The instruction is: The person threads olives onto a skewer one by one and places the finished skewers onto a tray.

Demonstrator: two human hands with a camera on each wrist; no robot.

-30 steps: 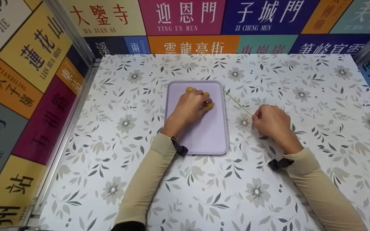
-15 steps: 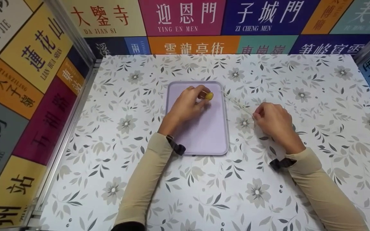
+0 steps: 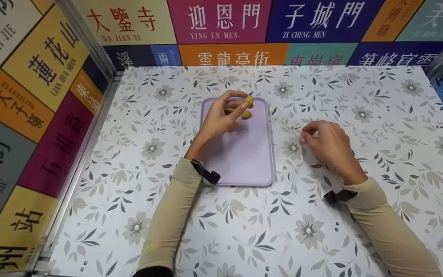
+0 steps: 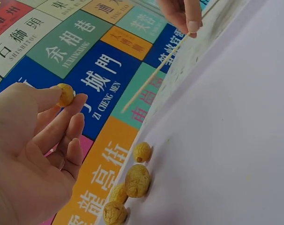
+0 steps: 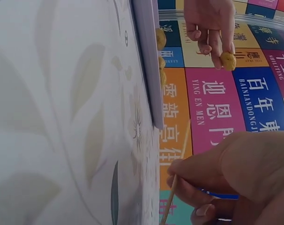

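My left hand (image 3: 219, 117) is raised over the far part of a lilac tray (image 3: 244, 161). It pinches one small, wrinkled yellow fruit (image 4: 65, 95) between thumb and index finger. Several more yellow-brown wrinkled fruits (image 4: 138, 180) lie on the tray below that hand, partly covered by it in the head view. To the right of the tray, my right hand (image 3: 327, 144) pinches a thin wooden skewer (image 5: 167, 204), which slants out past both sides of its fingertips in the right wrist view. Fruit and skewer are apart. The skewer hardly shows in the head view.
A white tablecloth (image 3: 310, 231) with grey flowers and leaves covers the table. Panels with coloured lettered blocks (image 3: 217, 21) stand along the back and left edges. Black straps (image 3: 338, 197) go round both wrists.
My left hand has picked up one fruit from the tray and lifted it, turning so the fruit shows at its fingertips. My right hand has shifted slightly, and the skewer's angle has changed.
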